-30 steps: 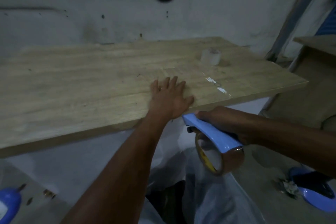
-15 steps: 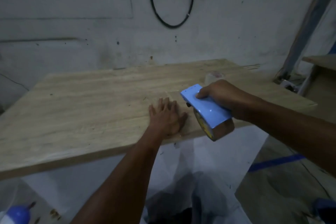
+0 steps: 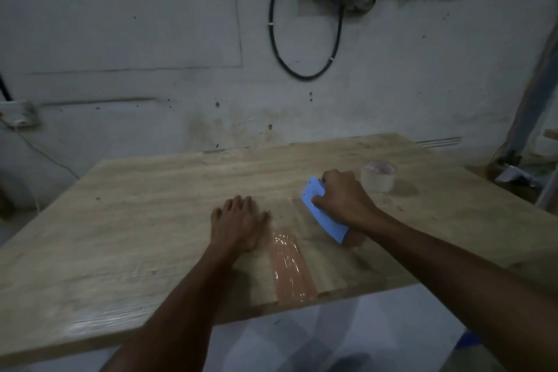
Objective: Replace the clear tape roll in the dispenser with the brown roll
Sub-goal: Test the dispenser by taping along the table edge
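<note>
Right hand (image 3: 341,199) clenched on light blue plastic tape dispenser (image 3: 324,214), pressed to pale wooden desk (image 3: 136,220); brown roll probably loaded. Left hand (image 3: 237,223) flat, released. Light, rigid; hold handle.

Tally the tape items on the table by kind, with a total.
Blue tape dispenser, gripped by the right hand: 1
Clear tape roll, loose on the wooden table: 1
Brown tape strip, stuck down beside the flat left hand: 1
Total: 3
</note>
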`<control>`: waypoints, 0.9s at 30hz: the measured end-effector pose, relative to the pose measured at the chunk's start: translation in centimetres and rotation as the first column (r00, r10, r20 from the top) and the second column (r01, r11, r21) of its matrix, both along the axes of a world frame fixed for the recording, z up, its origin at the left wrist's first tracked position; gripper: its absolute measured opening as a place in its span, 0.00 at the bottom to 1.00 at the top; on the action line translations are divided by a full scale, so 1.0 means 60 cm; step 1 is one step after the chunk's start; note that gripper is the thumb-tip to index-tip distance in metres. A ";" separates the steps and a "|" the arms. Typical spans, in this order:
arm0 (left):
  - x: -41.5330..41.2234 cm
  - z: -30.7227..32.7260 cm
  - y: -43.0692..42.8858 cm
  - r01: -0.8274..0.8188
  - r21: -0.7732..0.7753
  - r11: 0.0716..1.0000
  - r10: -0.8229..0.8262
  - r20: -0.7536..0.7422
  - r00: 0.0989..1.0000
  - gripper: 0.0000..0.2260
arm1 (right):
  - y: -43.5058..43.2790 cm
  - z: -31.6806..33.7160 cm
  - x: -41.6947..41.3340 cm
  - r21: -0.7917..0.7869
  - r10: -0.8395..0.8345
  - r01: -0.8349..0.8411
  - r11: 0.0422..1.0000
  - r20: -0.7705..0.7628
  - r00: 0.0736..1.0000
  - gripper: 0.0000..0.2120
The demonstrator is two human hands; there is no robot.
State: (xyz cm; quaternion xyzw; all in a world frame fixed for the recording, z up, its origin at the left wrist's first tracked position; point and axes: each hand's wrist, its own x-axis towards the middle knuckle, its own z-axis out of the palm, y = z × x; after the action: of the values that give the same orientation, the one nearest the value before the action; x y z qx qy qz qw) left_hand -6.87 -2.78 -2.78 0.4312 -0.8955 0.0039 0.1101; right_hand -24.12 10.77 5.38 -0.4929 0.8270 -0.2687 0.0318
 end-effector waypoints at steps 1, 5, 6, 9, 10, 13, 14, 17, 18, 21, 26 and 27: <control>0.003 0.000 -0.008 -0.002 0.003 1.000 0.002 -0.021 1.000 0.24 | -0.013 -0.007 -0.002 -0.004 0.019 -0.019 1.000 -0.014 1.000 0.09; 0.003 -0.003 -0.023 -0.053 0.061 0.997 0.060 -0.114 0.992 0.28 | -0.047 -0.024 0.016 -0.040 0.079 -0.084 0.996 -0.117 0.990 0.11; 0.002 -0.005 -0.024 -0.050 0.050 0.997 0.055 -0.112 0.992 0.28 | -0.056 -0.027 0.023 -0.033 0.069 -0.075 0.997 -0.165 0.984 0.07; 0.004 -0.008 -0.025 -0.049 0.043 0.998 0.053 -0.104 0.993 0.29 | -0.085 -0.040 0.034 0.008 0.016 -0.014 1.000 -0.342 0.939 0.07; 0.006 -0.009 -0.027 -0.036 0.029 0.999 0.039 -0.076 0.996 0.30 | -0.093 -0.044 0.036 0.026 0.014 -0.005 1.000 -0.387 0.922 0.09; 0.008 -0.007 -0.023 -0.042 0.032 0.999 0.043 -0.040 0.998 0.32 | -0.108 -0.052 0.032 0.052 0.018 0.006 0.999 -0.461 0.887 0.11; 0.007 -0.007 -0.020 -0.054 0.042 0.998 0.057 -0.057 0.997 0.30 | -0.114 -0.053 0.030 0.052 0.018 0.007 0.999 -0.466 0.885 0.12; 0.006 0.000 -0.006 -0.056 0.029 0.998 0.059 -0.077 0.995 0.28 | -0.127 -0.050 0.019 0.045 0.027 -0.007 0.999 -0.453 0.891 0.14; 0.006 0.002 -0.003 -0.052 0.028 0.998 0.054 -0.070 0.996 0.28 | -0.130 -0.051 0.017 0.046 0.039 -0.021 0.999 -0.433 0.901 0.14; 0.008 0.007 -0.002 -0.052 0.052 0.997 0.055 -0.059 0.997 0.28 | -0.122 -0.052 0.011 0.051 0.063 -0.047 0.998 -0.396 0.916 0.13; 0.006 0.007 -0.002 -0.073 0.059 0.996 0.078 -0.093 0.993 0.28 | -0.067 -0.083 0.002 -0.051 0.010 -0.043 0.998 -0.524 0.852 0.15; 0.006 0.006 -0.001 -0.071 0.060 0.996 0.077 -0.094 0.993 0.28 | -0.057 -0.094 -0.001 -0.077 -0.020 -0.027 0.997 -0.556 0.831 0.17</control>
State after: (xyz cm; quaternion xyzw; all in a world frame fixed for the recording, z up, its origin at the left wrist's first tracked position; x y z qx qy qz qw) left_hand -6.51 -2.86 -2.43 0.4668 -0.8723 -0.0380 0.1405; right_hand -24.17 7.36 -0.27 -0.5520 0.7880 -0.1470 -0.2297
